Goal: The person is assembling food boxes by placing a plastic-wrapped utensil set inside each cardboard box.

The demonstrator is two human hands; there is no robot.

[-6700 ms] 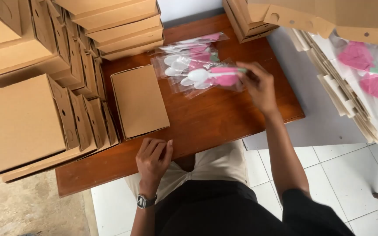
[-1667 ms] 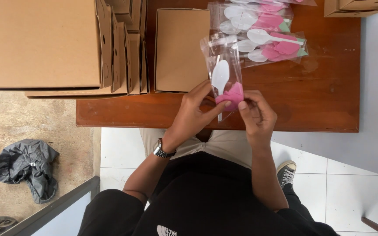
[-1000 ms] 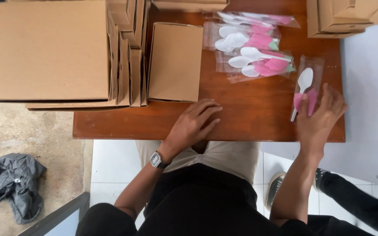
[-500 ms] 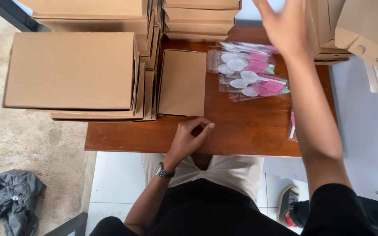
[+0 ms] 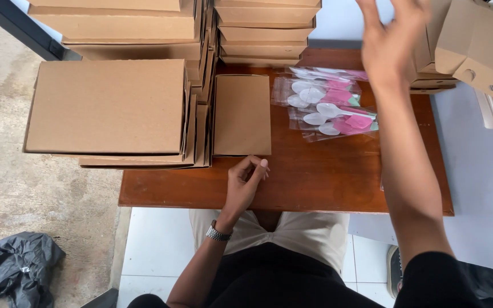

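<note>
- Brown wood forms the desk (image 5: pixel 338 182), which stands over white floor tiles, with bare concrete and a crumpled dark bag (image 5: pixel 12 268) off to the left; only the head view is available.
- Compared with a second ago, the right hand (image 5: pixel 392 40) has left the desk edge and now reaches up with fingers spread and nothing in them, close to the stacked cardboard boxes (image 5: pixel 475 51) at the upper right.
- A sliver of the cutlery packet it put down may show at the right desk edge, mostly hidden behind the forearm.
- The left hand (image 5: pixel 245 181) stays on the wood, loosely curled and empty, just below the flat brown box (image 5: pixel 242 114).
- The pile of spoon-and-pink-napkin packets (image 5: pixel 329 108) lies beyond, untouched.
</note>
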